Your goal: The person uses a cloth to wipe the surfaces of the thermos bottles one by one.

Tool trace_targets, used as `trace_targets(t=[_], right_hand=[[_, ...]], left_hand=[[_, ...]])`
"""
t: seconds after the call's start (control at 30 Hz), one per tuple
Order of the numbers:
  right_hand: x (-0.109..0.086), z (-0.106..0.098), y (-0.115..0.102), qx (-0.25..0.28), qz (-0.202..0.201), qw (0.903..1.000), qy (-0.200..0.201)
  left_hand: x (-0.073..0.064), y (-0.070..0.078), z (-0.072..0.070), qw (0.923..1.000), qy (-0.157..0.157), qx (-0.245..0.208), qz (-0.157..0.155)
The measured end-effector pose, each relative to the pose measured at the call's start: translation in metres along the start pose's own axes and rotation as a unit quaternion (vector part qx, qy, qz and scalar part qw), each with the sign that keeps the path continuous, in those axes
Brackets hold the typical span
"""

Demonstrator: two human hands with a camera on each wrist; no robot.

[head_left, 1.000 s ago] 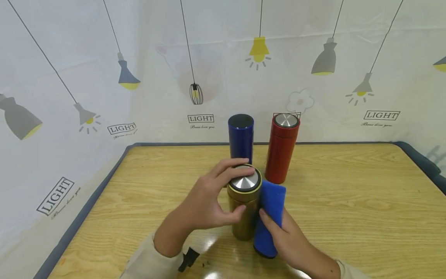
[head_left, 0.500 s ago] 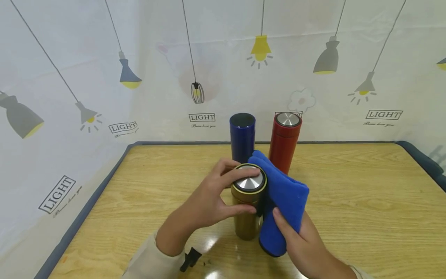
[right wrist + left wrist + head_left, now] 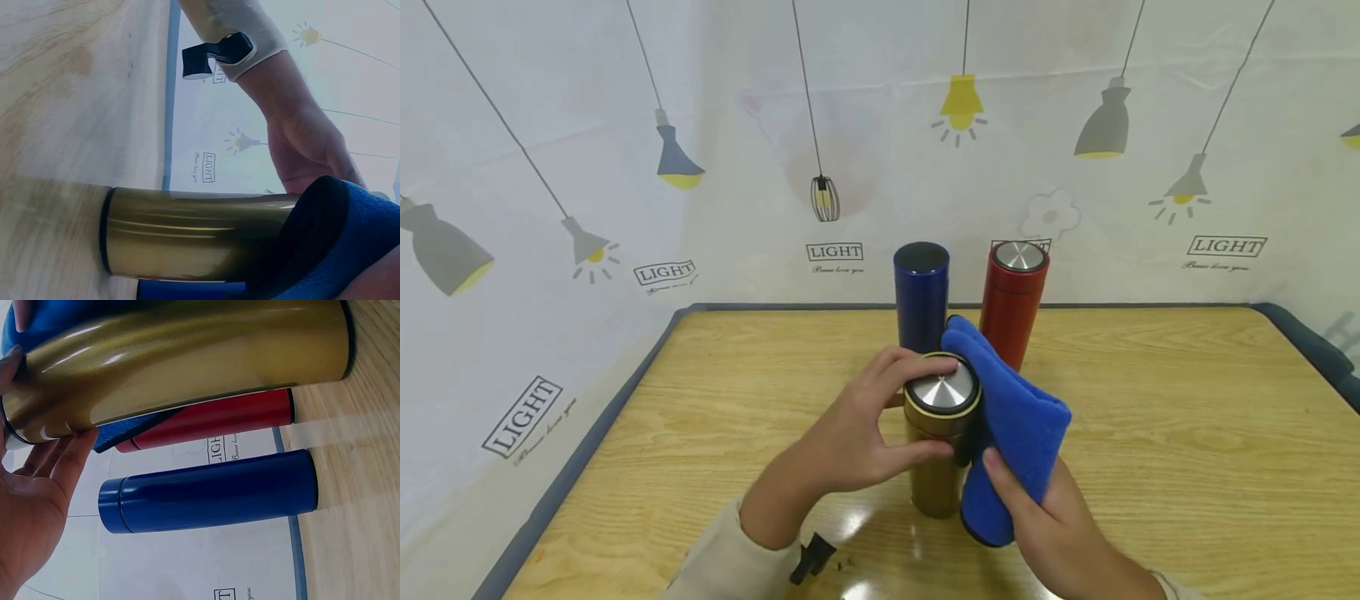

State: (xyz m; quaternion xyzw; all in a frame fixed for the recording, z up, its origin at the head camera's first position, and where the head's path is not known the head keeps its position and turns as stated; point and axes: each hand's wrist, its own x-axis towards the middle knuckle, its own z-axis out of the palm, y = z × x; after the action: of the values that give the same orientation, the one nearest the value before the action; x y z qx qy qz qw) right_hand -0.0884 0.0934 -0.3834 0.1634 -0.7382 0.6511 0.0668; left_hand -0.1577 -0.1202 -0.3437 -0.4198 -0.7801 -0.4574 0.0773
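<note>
A gold thermos point(image 3: 938, 479) with a silver-topped lid point(image 3: 943, 387) stands upright on the table in front of me. My left hand point(image 3: 861, 425) grips it round the top, with thumb and fingers on either side of the lid. In my right hand point(image 3: 1060, 525) is a folded blue cloth point(image 3: 1018, 417), dark on its inner side and pinched under the thumb. The cloth lies along the thermos's right side; in the right wrist view the cloth point(image 3: 369, 225) overlaps the upper part of the gold thermos point(image 3: 187, 234).
Behind the gold thermos stand a blue thermos point(image 3: 921, 300) and, to its right, a red thermos point(image 3: 1013, 308), both upright. The wood-grain table point(image 3: 1172, 417) ends at a printed white backdrop point(image 3: 880, 167). A black clip point(image 3: 812, 558) sits by the left sleeve.
The right hand has moved right, and the cloth, narrow and upright before, now spreads wider and higher beside the thermos. The gold thermos and left hand have shifted slightly right.
</note>
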Motion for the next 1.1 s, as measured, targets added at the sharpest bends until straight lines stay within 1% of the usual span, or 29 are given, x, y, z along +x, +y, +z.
trace_targets(t=[0.07,0.23,0.33,0.5,0.6,0.73,0.83,0.93,1.03,1.1], right_hand=[[0.001,0.0,-0.001,-0.004,-0.009,0.9999,-0.012],[0.006,0.001,0.001,-0.01,-0.009,0.9991,-0.04],[0.008,0.002,0.006,-0.014,-0.014,0.9986,-0.049],[0.01,0.002,0.013,-0.022,-0.022,0.9976,-0.062],[0.012,0.003,0.017,-0.019,-0.016,0.9973,-0.068],[0.013,0.005,0.021,-0.014,0.004,0.9969,-0.077],[0.012,0.006,0.021,-0.013,0.03,0.9968,-0.073],[0.01,0.007,0.018,-0.001,0.052,0.997,-0.058],[0.007,0.006,0.014,0.009,0.059,0.9977,-0.034],[0.005,0.004,0.011,0.002,0.059,0.9981,-0.017]], left_hand=[[0.0,0.0,0.0,1.0,-0.002,-0.001,0.0],[0.0,0.0,-0.001,1.0,-0.003,-0.007,0.001],[0.001,0.001,-0.001,1.0,-0.002,-0.002,0.003],[0.001,0.001,-0.001,0.9996,0.001,0.028,0.008],[0.001,0.001,-0.002,0.9986,0.003,0.051,0.015],[0.001,0.0,-0.004,0.9971,0.004,0.071,0.026],[0.002,0.0,-0.004,0.9972,0.0,0.069,0.028],[0.001,0.0,-0.004,0.9976,-0.008,0.063,0.026],[0.002,0.0,-0.003,0.998,-0.017,0.056,0.025],[0.002,0.0,-0.003,0.998,-0.022,0.052,0.028]])
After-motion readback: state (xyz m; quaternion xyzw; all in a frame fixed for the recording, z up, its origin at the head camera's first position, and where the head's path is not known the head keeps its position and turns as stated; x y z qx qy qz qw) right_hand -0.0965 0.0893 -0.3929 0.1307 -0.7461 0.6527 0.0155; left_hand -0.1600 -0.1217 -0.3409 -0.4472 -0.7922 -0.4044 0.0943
